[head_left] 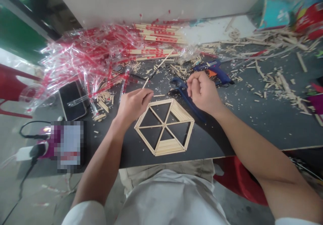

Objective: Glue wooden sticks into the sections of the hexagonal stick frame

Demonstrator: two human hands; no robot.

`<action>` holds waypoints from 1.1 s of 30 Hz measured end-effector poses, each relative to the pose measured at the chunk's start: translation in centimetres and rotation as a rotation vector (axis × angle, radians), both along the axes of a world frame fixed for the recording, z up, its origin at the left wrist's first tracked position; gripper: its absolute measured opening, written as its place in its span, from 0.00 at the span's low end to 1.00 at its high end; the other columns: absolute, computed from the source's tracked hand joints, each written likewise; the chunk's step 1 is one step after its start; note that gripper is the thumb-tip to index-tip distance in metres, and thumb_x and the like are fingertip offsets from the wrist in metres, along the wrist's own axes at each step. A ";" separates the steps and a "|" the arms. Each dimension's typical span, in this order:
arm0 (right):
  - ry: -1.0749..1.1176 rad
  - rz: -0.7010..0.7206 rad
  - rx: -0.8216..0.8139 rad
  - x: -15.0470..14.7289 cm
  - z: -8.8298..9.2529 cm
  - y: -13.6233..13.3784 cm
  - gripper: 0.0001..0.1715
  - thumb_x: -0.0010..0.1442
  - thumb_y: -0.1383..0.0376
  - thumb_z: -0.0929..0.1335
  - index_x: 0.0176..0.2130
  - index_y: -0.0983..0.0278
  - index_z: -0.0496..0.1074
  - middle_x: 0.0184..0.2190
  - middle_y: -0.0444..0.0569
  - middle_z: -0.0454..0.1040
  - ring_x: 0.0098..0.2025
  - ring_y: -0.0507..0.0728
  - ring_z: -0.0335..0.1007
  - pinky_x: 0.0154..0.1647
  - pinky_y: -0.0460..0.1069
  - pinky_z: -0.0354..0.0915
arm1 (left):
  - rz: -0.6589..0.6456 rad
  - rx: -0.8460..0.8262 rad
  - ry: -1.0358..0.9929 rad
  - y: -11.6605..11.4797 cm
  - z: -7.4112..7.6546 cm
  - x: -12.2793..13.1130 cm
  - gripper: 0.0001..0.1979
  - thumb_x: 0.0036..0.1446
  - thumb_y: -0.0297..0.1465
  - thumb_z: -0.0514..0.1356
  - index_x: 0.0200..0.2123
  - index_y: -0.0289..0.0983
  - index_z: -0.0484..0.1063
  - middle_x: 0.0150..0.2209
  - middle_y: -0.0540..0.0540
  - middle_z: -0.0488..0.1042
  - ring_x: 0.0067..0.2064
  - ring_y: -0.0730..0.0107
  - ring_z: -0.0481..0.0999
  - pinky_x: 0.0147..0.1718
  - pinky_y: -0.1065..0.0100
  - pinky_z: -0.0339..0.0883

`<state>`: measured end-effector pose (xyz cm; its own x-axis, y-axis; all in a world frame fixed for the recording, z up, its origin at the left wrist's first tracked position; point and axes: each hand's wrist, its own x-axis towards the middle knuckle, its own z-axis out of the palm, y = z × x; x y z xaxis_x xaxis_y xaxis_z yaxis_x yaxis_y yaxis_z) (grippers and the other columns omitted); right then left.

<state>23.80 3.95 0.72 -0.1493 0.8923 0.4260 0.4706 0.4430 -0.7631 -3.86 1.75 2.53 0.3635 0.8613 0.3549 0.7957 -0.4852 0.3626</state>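
My left hand (135, 105) is closed around a thin wooden stick (145, 83), whose tip pokes up above the fingers. Just below it on the dark table lies a flat hexagonal frame (164, 125) of glued wooden sticks with spokes. Two of its triangular sections, upper right and bottom, are partly filled with rows of sticks. My right hand (202, 91) is closed, fingertips pinched; anything between them is too small or hidden to make out. Under and beside that hand are blue-handled cutters (193, 105). A blue glue gun (219, 73) lies just behind it.
Wrapped chopsticks (161, 33) and a heap of red-and-clear wrappers (83, 57) cover the back left. Cut stick pieces (275, 83) are scattered right. A phone (72, 100) and a power strip (51, 141) sit left. A turquoise paper tub (274, 13) stands at back right.
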 end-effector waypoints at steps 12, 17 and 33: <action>-0.093 -0.061 0.073 0.1 -0.2 0.0 0.06 0.67 0.62 0.67 0.35 0.58 0.71 0.26 0.45 0.75 0.26 0.54 0.71 0.30 0.51 0.67 | 0.020 -0.010 0.037 0.0 0.0 -0.3 0.15 0.73 0.35 0.56 0.44 0.38 0.83 0.38 0.48 0.86 0.36 0.69 0.83 0.35 0.70 0.67; -0.162 0.065 0.039 -0.1 0.2 -0.3 0.10 0.70 0.63 0.65 0.36 0.58 0.73 0.23 0.42 0.75 0.23 0.52 0.71 0.32 0.49 0.70 | 0.026 -0.083 0.066 -0.1 0.5 -0.4 0.16 0.73 0.36 0.55 0.45 0.38 0.82 0.40 0.45 0.86 0.38 0.66 0.84 0.37 0.69 0.68; 0.040 0.116 -0.056 -0.2 0.6 -0.6 0.11 0.71 0.64 0.64 0.39 0.57 0.75 0.45 0.48 0.84 0.42 0.57 0.83 0.50 0.57 0.80 | -0.075 -0.412 0.253 0.1 2.2 -2.3 0.14 0.57 0.45 0.69 0.30 0.41 0.74 0.22 0.53 0.75 0.23 0.71 0.72 0.24 0.69 0.54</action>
